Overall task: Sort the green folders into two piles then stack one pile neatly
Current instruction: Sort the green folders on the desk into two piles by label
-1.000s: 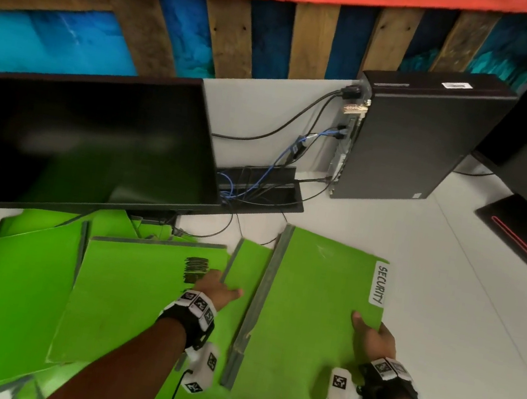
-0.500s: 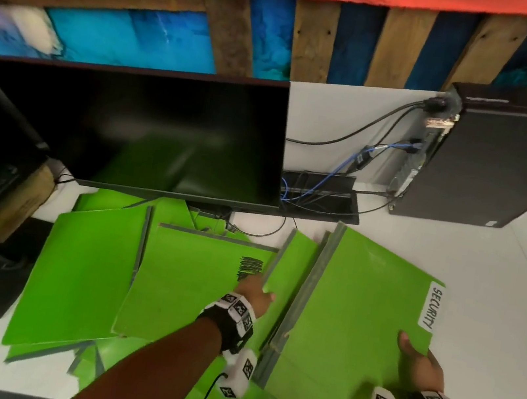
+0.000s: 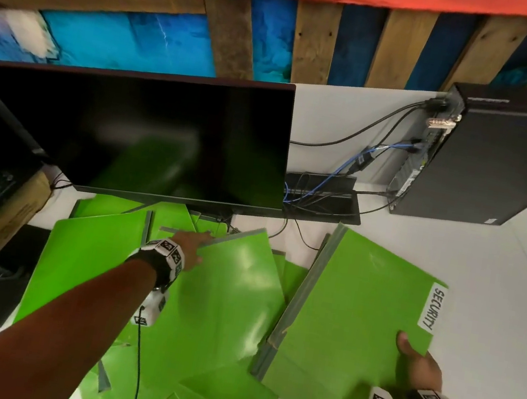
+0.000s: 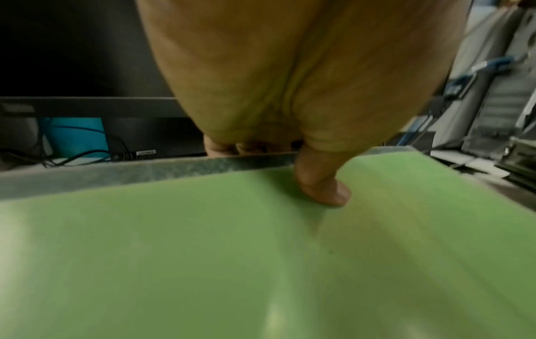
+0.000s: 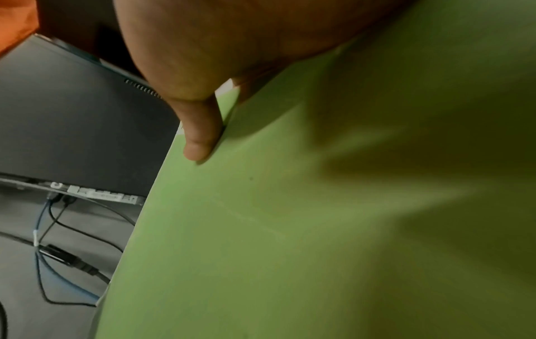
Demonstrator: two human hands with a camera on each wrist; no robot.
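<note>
Glossy green folders across my smooth white desk

At 6 o'clock, my left hand pinches a flat folder by its grey spine; at 4 o'clock, my right hand grips the labelled folder, thumb on top.

monitor walling the rear, computer tower far right, bare desk between
</note>
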